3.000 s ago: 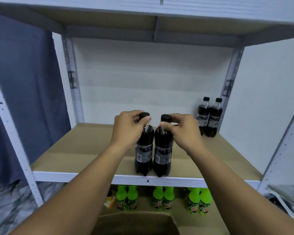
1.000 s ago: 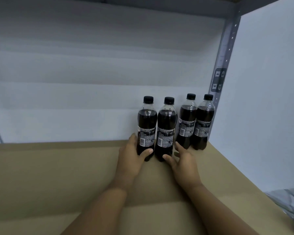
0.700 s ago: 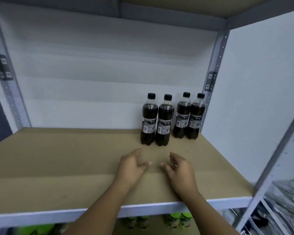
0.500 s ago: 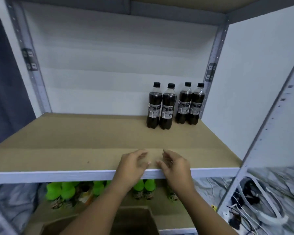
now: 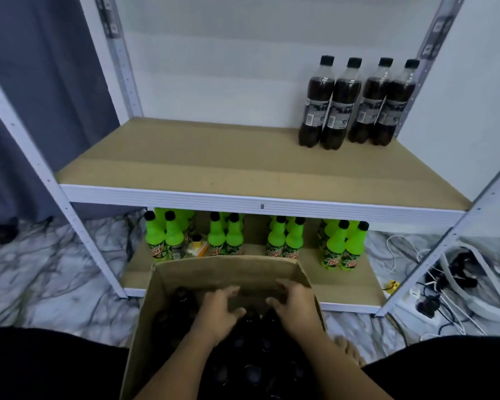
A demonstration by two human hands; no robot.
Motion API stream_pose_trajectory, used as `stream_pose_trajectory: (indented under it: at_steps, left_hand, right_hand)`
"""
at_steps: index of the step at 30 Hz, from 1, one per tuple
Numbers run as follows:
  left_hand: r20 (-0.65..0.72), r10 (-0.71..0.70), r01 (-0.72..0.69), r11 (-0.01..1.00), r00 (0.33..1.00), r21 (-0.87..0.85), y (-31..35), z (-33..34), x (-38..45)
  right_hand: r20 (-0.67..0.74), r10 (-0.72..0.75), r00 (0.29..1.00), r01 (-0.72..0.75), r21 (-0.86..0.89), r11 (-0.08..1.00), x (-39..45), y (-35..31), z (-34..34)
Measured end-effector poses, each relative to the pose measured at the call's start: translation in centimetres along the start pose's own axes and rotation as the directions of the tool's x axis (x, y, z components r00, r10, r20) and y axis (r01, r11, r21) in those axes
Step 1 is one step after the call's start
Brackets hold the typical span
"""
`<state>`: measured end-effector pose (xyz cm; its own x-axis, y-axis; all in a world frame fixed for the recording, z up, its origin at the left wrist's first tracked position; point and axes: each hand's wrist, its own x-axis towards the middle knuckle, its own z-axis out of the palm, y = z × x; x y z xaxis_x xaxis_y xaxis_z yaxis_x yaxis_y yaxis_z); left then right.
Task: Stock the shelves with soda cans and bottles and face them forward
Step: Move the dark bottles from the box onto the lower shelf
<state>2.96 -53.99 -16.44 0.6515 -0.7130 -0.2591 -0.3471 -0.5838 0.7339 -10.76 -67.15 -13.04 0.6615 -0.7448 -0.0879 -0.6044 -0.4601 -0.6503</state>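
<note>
Several dark cola bottles with black caps stand upright in a row at the back right corner of the middle shelf. Below me an open cardboard box holds more dark bottles, seen from above. My left hand and my right hand are both down inside the box, fingers spread over the bottle tops. Whether either hand touches a bottle is unclear. Neither hand holds anything that I can see.
Bright green soda bottles stand in pairs on the bottom shelf, with a small orange-capped item among them. White cables and a power strip lie on the marbled floor at right. A grey curtain hangs at left.
My hands left the two cola bottles beside the other pair at the back right, drew back across the shelf and dropped into the box. My view tilted downward.
</note>
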Motion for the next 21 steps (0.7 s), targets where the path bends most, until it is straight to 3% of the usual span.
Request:
stream_pose_trajectory:
  at_steps: [4, 10, 21]
  left_hand:
    - [0.04, -0.01, 0.005, 0.993, 0.999, 0.118, -2.0, 2.6, 0.3]
    - [-0.014, 0.072, -0.062, 0.934, 0.997, 0.351, -2.4, 5.2, 1.4]
    - [-0.083, 0.098, -0.077, 0.972, 0.992, 0.224, -1.7, 6.1, 0.9]
  right_hand:
    - [0.117, 0.09, 0.989, -0.084, -0.056, 0.995, -0.5, 2.2, 2.9]
    - [0.094, 0.137, 0.986, -0.124, -0.132, 0.983, 0.2, 3.2, 4.9]
    - [0.072, 0.15, 0.986, -0.144, -0.087, 0.986, 0.7, 3.9, 4.8]
